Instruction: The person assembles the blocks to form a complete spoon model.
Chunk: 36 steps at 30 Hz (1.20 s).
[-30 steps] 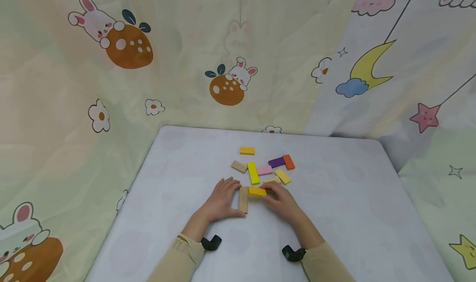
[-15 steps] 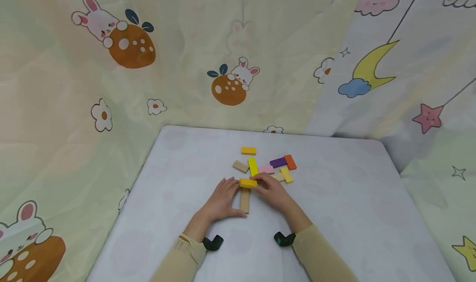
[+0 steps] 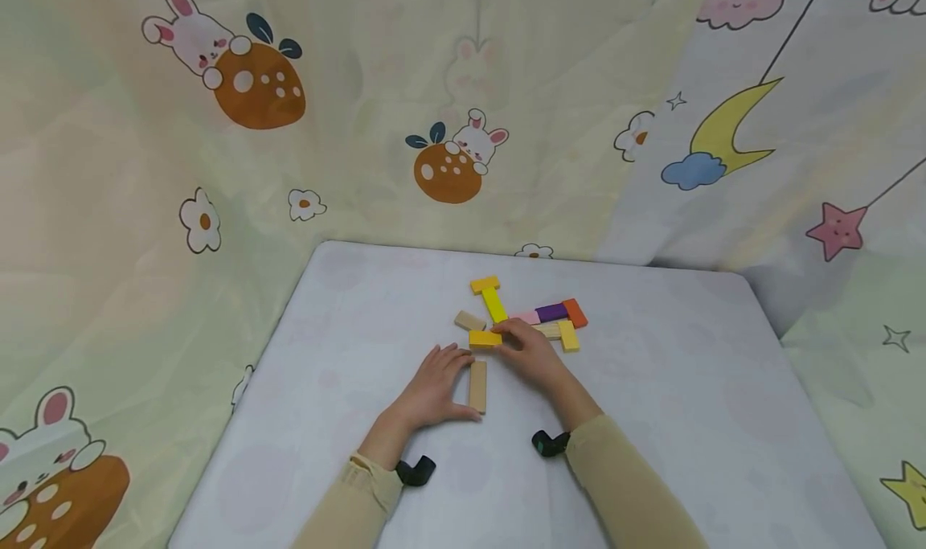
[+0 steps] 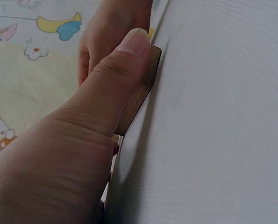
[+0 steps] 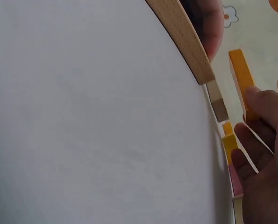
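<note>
My left hand point(image 3: 430, 388) spans a long plain wooden block point(image 3: 477, 388), fingers at its far end and thumb at its near end. In the left wrist view the thumb lies along that wooden block point(image 4: 138, 95), which rests on the table. Beyond it, my right hand point(image 3: 531, 356) pinches an orange-yellow block point(image 3: 485, 339). The right wrist view shows this orange-yellow block point(image 5: 242, 79) between thumb and fingers, raised off the table. A short wooden block point(image 3: 470, 321) and a bright yellow block point(image 3: 494, 305) lie just past it.
Past the right hand lie a pink block point(image 3: 526, 318), a purple block point(image 3: 552, 313), a red-orange block point(image 3: 575, 313), a pale wooden block point(image 3: 547, 331) and a light yellow block point(image 3: 569, 336). Another orange-yellow block point(image 3: 485, 284) lies farthest on the white table point(image 3: 651, 420), before a printed cloth point(image 3: 347, 131).
My right hand has carried the orange-yellow block left and away past the wooden block's far end. The bright yellow block has shifted farther, against the farthest block, now tilted. Left hand stays in place.
</note>
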Tool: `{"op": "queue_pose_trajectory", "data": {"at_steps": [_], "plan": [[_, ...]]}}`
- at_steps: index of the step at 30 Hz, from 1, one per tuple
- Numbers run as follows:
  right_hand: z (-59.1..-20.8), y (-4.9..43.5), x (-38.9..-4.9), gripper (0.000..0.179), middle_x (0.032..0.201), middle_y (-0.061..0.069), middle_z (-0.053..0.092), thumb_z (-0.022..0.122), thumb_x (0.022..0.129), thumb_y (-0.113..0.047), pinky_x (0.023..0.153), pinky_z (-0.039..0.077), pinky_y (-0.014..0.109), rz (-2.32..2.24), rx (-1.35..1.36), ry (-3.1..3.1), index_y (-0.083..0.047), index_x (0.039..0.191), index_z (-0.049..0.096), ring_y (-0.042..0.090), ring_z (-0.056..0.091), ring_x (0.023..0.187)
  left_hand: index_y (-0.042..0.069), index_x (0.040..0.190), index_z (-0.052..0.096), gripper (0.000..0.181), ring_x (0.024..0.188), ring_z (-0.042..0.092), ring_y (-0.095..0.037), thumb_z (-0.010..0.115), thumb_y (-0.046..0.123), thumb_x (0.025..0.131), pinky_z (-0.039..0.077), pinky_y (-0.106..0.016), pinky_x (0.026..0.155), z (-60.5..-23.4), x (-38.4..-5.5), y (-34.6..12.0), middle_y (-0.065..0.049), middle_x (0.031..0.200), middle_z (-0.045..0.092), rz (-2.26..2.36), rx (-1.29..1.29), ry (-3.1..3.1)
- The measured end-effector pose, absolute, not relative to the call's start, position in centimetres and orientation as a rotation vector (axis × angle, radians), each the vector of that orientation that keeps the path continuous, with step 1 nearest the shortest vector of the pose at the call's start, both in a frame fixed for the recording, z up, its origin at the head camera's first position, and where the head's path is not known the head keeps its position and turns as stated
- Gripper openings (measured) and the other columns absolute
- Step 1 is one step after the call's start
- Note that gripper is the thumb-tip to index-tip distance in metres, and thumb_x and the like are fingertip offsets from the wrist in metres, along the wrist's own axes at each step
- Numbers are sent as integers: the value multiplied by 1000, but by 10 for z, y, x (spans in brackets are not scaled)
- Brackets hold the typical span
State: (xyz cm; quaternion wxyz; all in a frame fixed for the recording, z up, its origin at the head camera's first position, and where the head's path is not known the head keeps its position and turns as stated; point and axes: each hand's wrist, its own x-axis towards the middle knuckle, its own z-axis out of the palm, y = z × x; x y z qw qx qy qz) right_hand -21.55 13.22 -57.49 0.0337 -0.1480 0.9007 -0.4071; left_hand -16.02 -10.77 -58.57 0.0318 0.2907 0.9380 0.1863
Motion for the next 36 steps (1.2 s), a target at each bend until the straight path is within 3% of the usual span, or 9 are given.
{"op": "queue_pose_trajectory", "data": {"at_steps": [6,10,24,31,36], "plan": [[-573,122,-204,29,128,-2,62,70,93,-29,107,48,49,-1171,-394,2861,-23,121,65,22,57,118,16,142,48,103,133,42,-23,60,86,67,22,-49,124,-586,-161,-108,-3,138,48,580,908,2921],[-575,117,-199,29,129,0,63,70,92,-31,109,46,49,-1141,-323,2858,-23,119,66,23,55,122,17,142,47,103,131,43,-21,60,86,67,21,-47,124,-587,-162,-109,-2,135,48,584,906,2925],[-582,116,-198,29,123,-3,65,72,91,-31,106,48,46,-1005,-417,2916,-23,119,68,21,56,115,17,143,46,103,131,42,-22,61,85,66,23,-48,123,-587,-161,-108,-4,136,45,621,876,2904],[-583,117,-197,30,123,-4,66,73,90,-30,106,48,45,-971,-451,2937,-23,119,68,20,56,115,21,137,51,92,139,36,-25,68,79,68,23,-46,123,-586,-160,-109,-6,148,38,687,875,2874],[-583,118,-195,28,120,-5,66,72,91,-31,103,49,45,-992,-484,2945,-23,117,68,19,56,112,22,147,43,102,148,28,-24,61,84,68,19,-47,125,-587,-160,-108,-5,161,25,603,876,2866]]}}
